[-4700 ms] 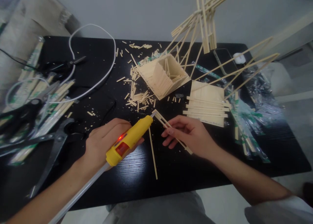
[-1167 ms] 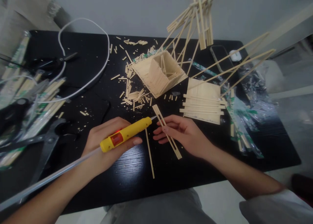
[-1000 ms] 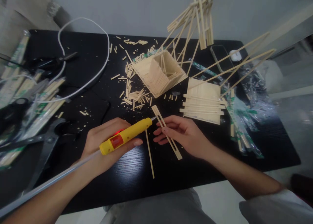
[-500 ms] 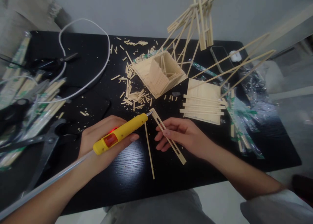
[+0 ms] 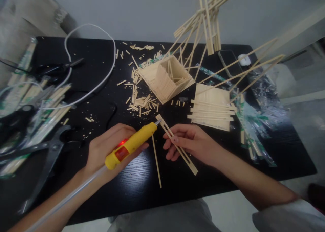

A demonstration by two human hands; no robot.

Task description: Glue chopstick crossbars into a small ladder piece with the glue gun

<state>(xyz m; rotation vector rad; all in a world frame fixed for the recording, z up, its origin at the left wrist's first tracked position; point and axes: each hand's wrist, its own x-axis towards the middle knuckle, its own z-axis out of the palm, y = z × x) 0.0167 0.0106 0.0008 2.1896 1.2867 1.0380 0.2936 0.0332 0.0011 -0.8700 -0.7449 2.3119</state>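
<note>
My left hand [image 5: 109, 147] is closed round a yellow hot glue gun [image 5: 137, 140] with a lit red window. A clear glue stick [image 5: 73, 194] runs out of its back end over my forearm. The nozzle tip is at the upper end of a narrow frame of wooden sticks [image 5: 182, 153]; whether it touches, I cannot tell. My right hand [image 5: 193, 140] pinches that frame at its middle between thumb and fingers. A single wooden stick [image 5: 156, 162] lies on the black table between my hands, its upper end under the nozzle.
On the black table [image 5: 101, 205] stand a stick-built structure [image 5: 167, 79] and a square stick panel [image 5: 212, 107] with loose sticks across it. Cut stick pieces [image 5: 142, 101] lie scattered. Pliers [image 5: 54, 145], a white cable [image 5: 114, 52] and wrapped chopsticks [image 5: 50, 113] are left; a phone [image 5: 230, 63] is far right.
The view has shifted slightly. The glue gun has tilted a little more steeply, its tip staying near the frame's upper end. My right hand keeps the same hold.
</note>
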